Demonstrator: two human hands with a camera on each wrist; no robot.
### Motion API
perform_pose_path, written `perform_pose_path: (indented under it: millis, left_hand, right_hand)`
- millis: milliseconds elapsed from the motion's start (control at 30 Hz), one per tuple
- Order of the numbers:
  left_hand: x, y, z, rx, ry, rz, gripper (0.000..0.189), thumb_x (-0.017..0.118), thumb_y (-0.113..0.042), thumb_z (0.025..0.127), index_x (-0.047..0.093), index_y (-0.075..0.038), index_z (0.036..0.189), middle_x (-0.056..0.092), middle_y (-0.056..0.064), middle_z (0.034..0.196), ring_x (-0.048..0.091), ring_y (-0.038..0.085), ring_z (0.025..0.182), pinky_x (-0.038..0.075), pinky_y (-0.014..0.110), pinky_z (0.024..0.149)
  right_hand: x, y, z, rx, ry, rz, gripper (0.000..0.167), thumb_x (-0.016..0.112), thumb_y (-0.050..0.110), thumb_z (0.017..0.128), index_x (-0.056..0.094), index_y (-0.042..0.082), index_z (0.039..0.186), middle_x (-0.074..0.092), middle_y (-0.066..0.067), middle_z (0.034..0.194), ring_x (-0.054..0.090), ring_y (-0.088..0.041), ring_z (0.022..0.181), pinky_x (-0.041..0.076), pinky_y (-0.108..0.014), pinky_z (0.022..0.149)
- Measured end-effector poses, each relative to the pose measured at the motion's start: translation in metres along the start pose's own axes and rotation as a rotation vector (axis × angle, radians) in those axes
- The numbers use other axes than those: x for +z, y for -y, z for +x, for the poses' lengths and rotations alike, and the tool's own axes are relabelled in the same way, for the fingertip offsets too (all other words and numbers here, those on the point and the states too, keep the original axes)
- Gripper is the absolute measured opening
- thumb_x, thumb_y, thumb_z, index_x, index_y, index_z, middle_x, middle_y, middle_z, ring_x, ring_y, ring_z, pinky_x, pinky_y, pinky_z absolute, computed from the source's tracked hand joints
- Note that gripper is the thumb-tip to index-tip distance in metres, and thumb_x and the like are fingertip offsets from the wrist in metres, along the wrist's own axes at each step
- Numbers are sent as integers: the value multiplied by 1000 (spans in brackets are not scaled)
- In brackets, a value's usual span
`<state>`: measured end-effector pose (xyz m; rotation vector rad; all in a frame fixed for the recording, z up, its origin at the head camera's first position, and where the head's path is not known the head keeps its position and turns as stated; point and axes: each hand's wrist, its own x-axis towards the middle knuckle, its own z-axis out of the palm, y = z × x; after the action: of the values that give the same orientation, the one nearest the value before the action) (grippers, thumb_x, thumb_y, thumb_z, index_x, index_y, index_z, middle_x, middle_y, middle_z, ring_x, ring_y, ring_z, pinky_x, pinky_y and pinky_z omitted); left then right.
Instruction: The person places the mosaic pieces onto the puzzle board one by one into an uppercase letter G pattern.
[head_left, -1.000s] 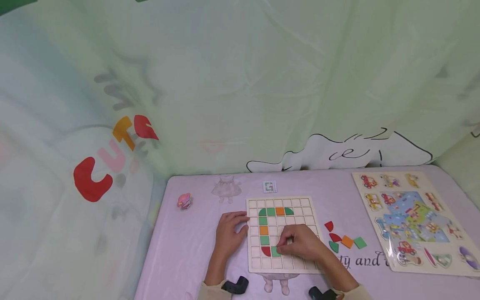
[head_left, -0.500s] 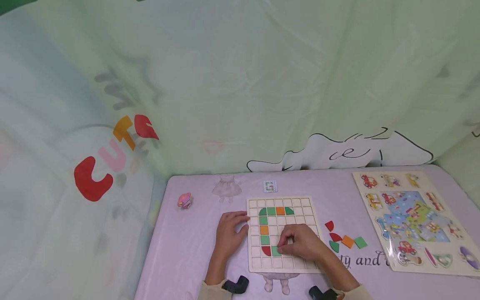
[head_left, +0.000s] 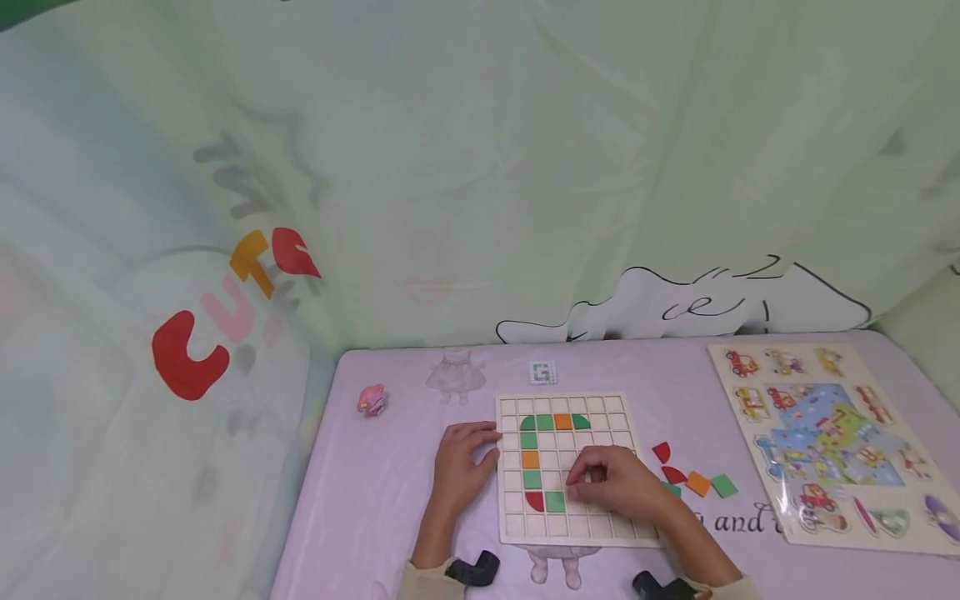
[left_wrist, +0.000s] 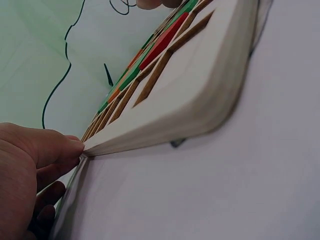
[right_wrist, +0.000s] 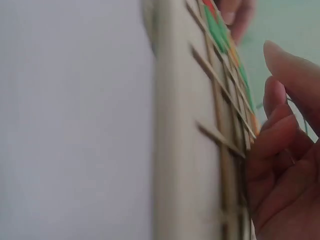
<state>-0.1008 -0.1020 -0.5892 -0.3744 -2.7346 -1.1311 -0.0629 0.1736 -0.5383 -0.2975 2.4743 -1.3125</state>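
Six square tiles [head_left: 555, 502] and three quarter-circles [head_left: 535, 502] sit in the grid board [head_left: 555, 527], left of and beyond the loosely bent, empty fingers of the right hand [head_left: 618, 483]; five loose pieces [head_left: 698, 483] lie rightward on the bench [head_left: 375, 500]. The left hand [head_left: 461, 467] touches the board's edge, fingers relaxed.

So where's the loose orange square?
In head view, right of the board, the loose orange square lies between a red quarter-circle and a green square.
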Motion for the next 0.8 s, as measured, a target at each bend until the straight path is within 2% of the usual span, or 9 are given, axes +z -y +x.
perform_pose_path:
  millis: [233,500,733,800]
  left_hand:
    - [1,-1,0,-25,20,1,22,73,-18,92,79,-20,112,71,-7,128,57,18,123,48,43,105]
    - [1,0,0,-17,15,1,22,73,-17,91,79,-20,112,71,-6,127,58,19,122,48,43,104]
    - [2,1,0,-12,13,10,22,74,-17,90,79,-20,111,72,-7,127,58,17,121,48,42,104]
    - [3,2,0,-20,16,7,22,73,-17,90,79,-21,111,71,-8,127,58,17,122,48,42,104]
  right_hand:
    - [-37,-12,-19,51,-79,-72,10,82,25,85,73,22,89,62,4,79,54,-9,75,45,-22,64]
    - [-84,-36,-47,154,-184,-296,16,81,34,86,74,22,94,68,7,89,56,-9,80,50,-24,69]
    - [-108,-60,-61,214,-177,-368,26,82,37,84,75,19,100,71,-1,104,61,-22,95,55,-50,84]
    - [-111,-65,-62,223,-159,-372,29,83,38,82,75,19,102,71,-4,108,60,-24,97,54,-52,86]
